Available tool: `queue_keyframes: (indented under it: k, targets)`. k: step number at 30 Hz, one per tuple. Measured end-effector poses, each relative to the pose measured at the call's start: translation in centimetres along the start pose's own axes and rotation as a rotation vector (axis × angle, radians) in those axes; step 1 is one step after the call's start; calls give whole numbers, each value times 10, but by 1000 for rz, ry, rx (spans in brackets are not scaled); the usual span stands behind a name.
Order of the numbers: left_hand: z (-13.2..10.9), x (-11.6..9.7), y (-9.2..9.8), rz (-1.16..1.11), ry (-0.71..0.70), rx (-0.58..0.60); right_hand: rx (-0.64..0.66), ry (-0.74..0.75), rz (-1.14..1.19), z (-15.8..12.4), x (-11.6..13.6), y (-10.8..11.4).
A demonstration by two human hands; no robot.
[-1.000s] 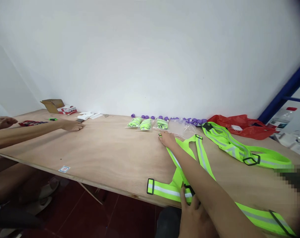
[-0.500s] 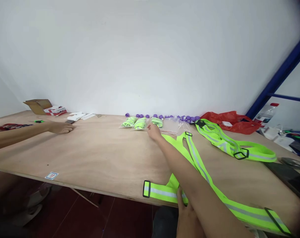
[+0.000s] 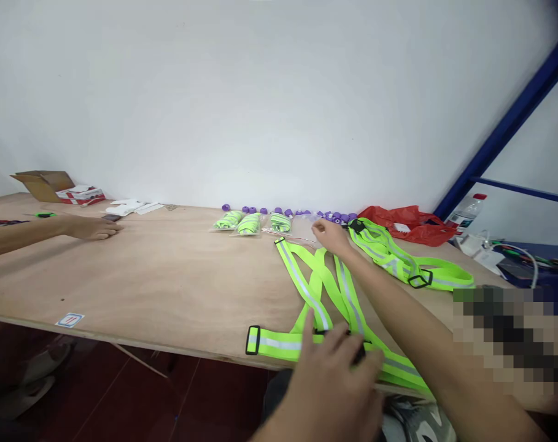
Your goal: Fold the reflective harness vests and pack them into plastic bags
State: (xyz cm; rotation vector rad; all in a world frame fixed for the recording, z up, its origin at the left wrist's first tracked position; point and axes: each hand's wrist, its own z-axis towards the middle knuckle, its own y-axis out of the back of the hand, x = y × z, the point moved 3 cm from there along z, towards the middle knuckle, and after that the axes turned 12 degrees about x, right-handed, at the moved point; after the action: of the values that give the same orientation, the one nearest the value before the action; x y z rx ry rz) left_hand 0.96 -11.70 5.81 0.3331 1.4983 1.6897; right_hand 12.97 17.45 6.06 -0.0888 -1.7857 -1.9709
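A neon-yellow reflective strap vest lies spread on the plywood table, reaching to its near edge. My left hand rests on the vest's near straps by a black buckle, fingers stretched out flat. My right hand is extended to the vest's far end, beside thin clear plastic bags. Its fingers are curled in a pinch, and what they hold is too small to see. A second, identical vest lies just right of that hand.
Three bagged rolled vests and small purple pieces line the wall. A red plastic bag, water bottle and blue steel post are at the right. Another person's hand rests far left, near a cardboard box.
My right hand moved right from the bagged vests to the vest's far end. One strap now lies further left. My left hand came up over the near straps. The view turned right.
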Motion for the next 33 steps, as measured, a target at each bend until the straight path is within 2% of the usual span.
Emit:
queue_keyframes:
  k: [2,4,5,7,9,10,12,16,19,23,26,33]
  targets:
    - [16,29,37,25,93,-1,-4,-47,10,-9,-31,7]
    - [39,77,64,54,272,-42,-1,-94,15,-18,-55,5]
    - [52,104,70,60,355,-53,-3,-119,14,-22,-63,2]
    - [76,155,67,64,471,-16,-10,-161,6,-29,-74,-10]
    - [96,196,49,118,538,101,-6,-169,-8,-33,-79,-23]
    - [104,211,37,153,532,175,5,-166,-16,-34,-80,-29]
    - [114,231,16,176,533,239,37,-162,-29,-34,-79,-39]
    - [121,246,-10,192,559,331,53,-137,-56,-40,-66,-39]
    - [125,250,-17,188,577,366,67,-4,-119,-57,-44,-32]
    - [128,251,-22,163,604,368,304,170,-210,-91,-22,-41]
    - [127,250,-27,142,628,370,444,136,-224,-107,-24,-52]
    - [126,243,-24,96,671,408,521,83,-205,-107,-30,-56]
